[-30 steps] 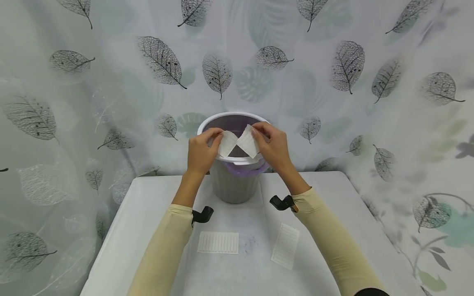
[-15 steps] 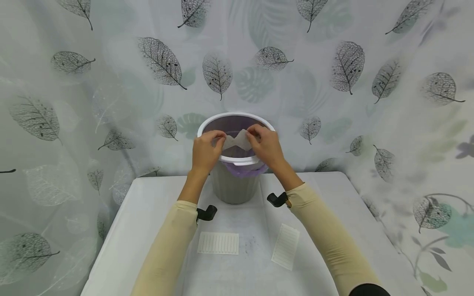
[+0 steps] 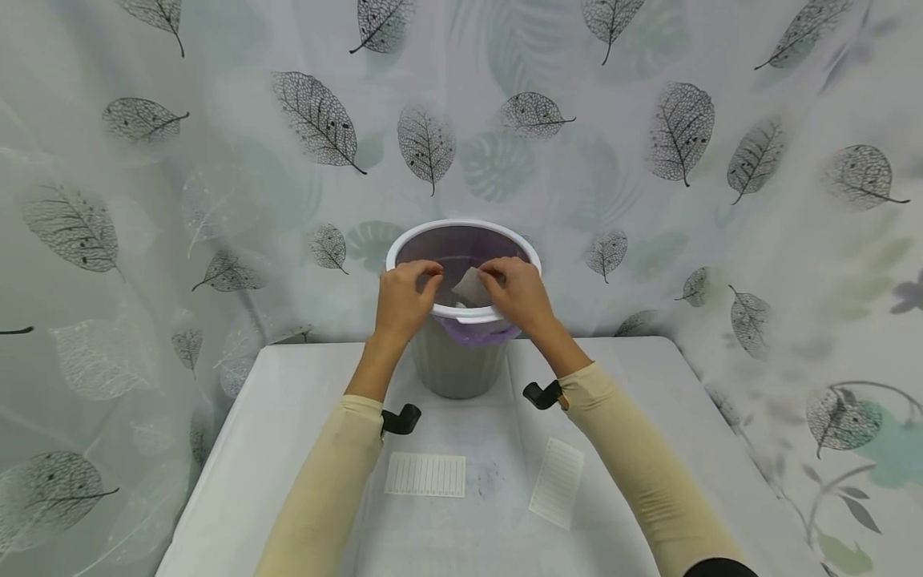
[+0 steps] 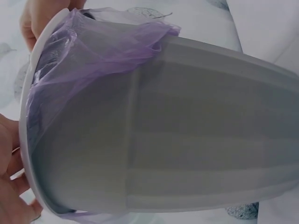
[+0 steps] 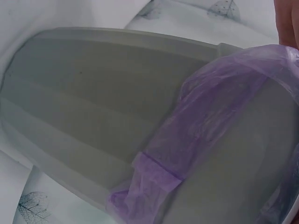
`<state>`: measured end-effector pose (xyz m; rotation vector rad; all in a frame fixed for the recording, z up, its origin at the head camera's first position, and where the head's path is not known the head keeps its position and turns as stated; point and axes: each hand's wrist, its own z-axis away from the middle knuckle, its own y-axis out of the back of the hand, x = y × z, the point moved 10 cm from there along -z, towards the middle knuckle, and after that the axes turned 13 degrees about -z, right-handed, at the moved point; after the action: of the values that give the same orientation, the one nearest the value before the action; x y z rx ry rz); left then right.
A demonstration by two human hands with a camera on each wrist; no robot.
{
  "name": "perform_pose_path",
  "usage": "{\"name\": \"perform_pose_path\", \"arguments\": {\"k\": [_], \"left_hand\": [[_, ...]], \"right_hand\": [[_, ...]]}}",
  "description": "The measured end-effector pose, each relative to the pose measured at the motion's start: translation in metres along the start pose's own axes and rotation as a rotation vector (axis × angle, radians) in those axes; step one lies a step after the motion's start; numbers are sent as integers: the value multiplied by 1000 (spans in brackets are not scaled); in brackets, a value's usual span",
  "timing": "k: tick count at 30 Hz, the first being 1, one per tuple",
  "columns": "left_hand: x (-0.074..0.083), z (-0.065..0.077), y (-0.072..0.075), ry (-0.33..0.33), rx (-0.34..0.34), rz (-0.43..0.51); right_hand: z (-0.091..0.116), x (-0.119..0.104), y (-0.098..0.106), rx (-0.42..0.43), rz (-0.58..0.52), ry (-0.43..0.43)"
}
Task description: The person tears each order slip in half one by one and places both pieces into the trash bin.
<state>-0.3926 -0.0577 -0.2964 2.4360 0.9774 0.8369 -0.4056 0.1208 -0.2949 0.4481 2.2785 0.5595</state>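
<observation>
A grey waste bin point(image 3: 461, 365) with a white rim point(image 3: 464, 224) and a purple bin liner point(image 3: 476, 332) stands upright on the table. Above its mouth, my left hand point(image 3: 404, 300) has its thumb and forefinger slightly apart with no paper visible between them. My right hand point(image 3: 521, 295) is over the right side of the mouth. A torn piece of thin white paper point(image 3: 470, 287) shows at its fingertips; whether they still pinch it cannot be made out. A small white scrap shows lower inside the bin. The wrist views show mainly the bin wall point(image 4: 210, 121) and bunched liner point(image 5: 201, 121).
Two pale lined sheets lie on the white table point(image 3: 490, 545): one sheet point(image 3: 426, 474) sideways at the left, another sheet point(image 3: 557, 483) slanted at the right. A leaf-patterned curtain point(image 3: 461, 104) hangs close behind the bin and along both sides.
A second ago each hand pinched a torn paper piece above the bin. Both hands have come lower and closer together; the left piece has left the left hand's fingers.
</observation>
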Motion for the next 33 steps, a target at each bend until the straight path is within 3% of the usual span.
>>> {"name": "perform_pose_path", "arguments": {"k": [5,11,26,33], "left_hand": [[3,3,7,-19,20,11],[8,12,19,-60,61,9],[22,52,53,-68,107,84],[22,73,55,-64,94,110]], "right_hand": [[4,1,5,16,-8,26],[14,-13,14,47,-48,102],[66,-65,28,121,-163,292],[90,-75,17,89,-214,322]]}}
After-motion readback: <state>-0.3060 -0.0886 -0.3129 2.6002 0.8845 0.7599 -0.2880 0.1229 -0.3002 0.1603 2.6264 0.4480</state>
